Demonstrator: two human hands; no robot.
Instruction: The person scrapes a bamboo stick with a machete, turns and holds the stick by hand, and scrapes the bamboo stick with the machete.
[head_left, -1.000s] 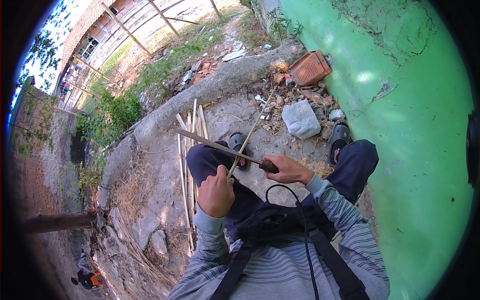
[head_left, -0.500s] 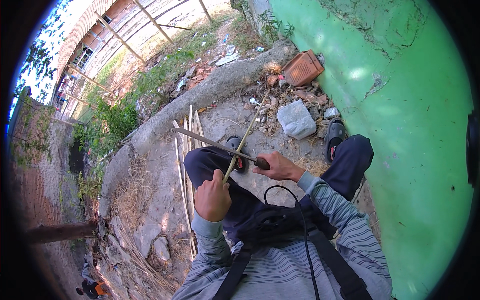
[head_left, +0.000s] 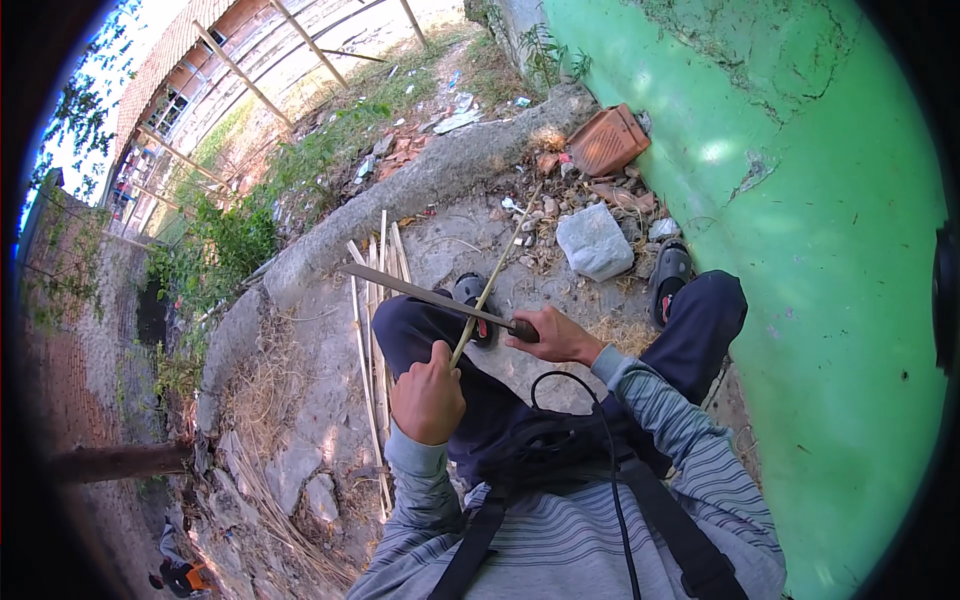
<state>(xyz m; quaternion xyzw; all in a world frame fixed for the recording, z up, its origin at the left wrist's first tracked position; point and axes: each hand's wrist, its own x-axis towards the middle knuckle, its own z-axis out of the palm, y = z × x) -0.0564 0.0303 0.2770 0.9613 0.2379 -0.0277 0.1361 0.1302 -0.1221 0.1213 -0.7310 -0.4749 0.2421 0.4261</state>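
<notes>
My left hand (head_left: 428,398) is closed round the near end of a thin bamboo strip (head_left: 497,265), which slants away and to the right over my leg toward the rubble. In my right hand (head_left: 556,337) is the dark handle of a machete (head_left: 425,293). Its long blade points left and lies across the strip, just beyond my left fist; it appears to touch the strip. Several pale bamboo strips (head_left: 362,330) rest on the ground to the left of my knee.
A whitish stone block (head_left: 594,242) and an orange clay tile (head_left: 608,140) lie ahead on the right among rubble. The green wall (head_left: 800,300) rises close on my right. A low concrete kerb (head_left: 400,193) curves round the front and left. A black cable (head_left: 607,440) loops over my lap.
The machete's blade tip has dipped slightly nearer and left. Both hands keep their grips, and the bamboo strip has shifted only a little.
</notes>
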